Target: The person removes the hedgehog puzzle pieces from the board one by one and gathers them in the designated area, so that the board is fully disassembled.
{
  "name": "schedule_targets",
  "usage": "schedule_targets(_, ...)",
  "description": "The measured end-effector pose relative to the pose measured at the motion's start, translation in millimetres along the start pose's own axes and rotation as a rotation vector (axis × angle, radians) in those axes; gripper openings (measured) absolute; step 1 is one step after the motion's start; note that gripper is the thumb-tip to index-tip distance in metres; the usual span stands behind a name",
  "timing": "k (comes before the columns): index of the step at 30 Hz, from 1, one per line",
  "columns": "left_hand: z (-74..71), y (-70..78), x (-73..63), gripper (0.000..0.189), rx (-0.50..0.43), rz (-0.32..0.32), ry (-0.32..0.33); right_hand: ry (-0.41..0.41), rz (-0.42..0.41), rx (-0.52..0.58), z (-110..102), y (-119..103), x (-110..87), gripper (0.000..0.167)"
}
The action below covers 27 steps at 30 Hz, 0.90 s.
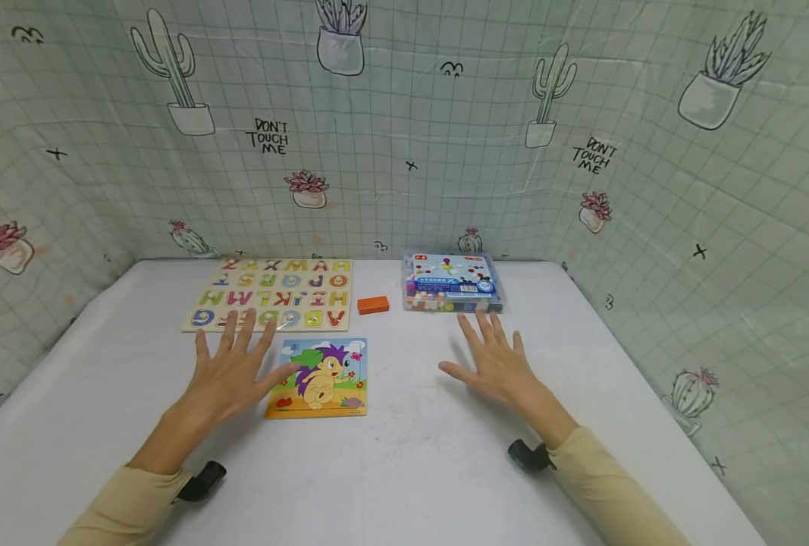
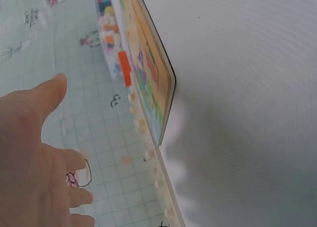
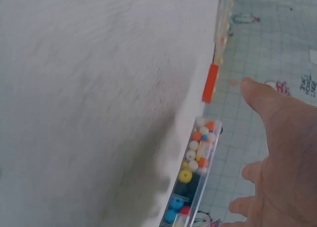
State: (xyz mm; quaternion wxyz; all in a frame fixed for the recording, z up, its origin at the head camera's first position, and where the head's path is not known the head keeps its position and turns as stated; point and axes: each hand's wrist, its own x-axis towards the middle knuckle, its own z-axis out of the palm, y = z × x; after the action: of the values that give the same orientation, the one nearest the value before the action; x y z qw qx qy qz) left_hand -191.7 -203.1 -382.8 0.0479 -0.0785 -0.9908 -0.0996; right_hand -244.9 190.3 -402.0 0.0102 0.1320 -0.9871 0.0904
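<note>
With fingers spread, my left hand [image 1: 230, 377] hovers over the table by the left edge of a hedgehog picture puzzle [image 1: 329, 383]. Its fingertips overlap the near edge of a wooden alphabet board [image 1: 295, 294] in the head view; the left wrist view shows the hand raised above the surface. My right hand [image 1: 496, 369], also spread and holding nothing, is in the air nearer to a clear plastic case [image 1: 454, 283] of coloured beads and pieces. Between the board and the case lies a small orange block [image 1: 373, 305]. In the right wrist view, beads [image 3: 193, 145] show through the case's side.
All these things stand on a white table [image 1: 404, 470]. A pale checked curtain [image 1: 390, 121] with cactus drawings rises behind the table and along its sides. Each wrist wears a black device, one by the left sleeve [image 1: 127, 504] and one by the right sleeve [image 1: 609, 485].
</note>
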Motion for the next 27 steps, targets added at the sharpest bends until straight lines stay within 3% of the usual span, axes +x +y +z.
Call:
schedule_targets(17, 9.6, 18.1, 9.4, 0.080, -0.013, 0.158, 0.003, -0.044, -0.121, 0.034, 8, -43, 22.6, 0.085)
schedule_targets(27, 14.7, 33.0, 10.7, 0.067, -0.035, 0.241, -0.166, -0.119, -0.153, 0.109, 18, -69, 36.1, 0.081)
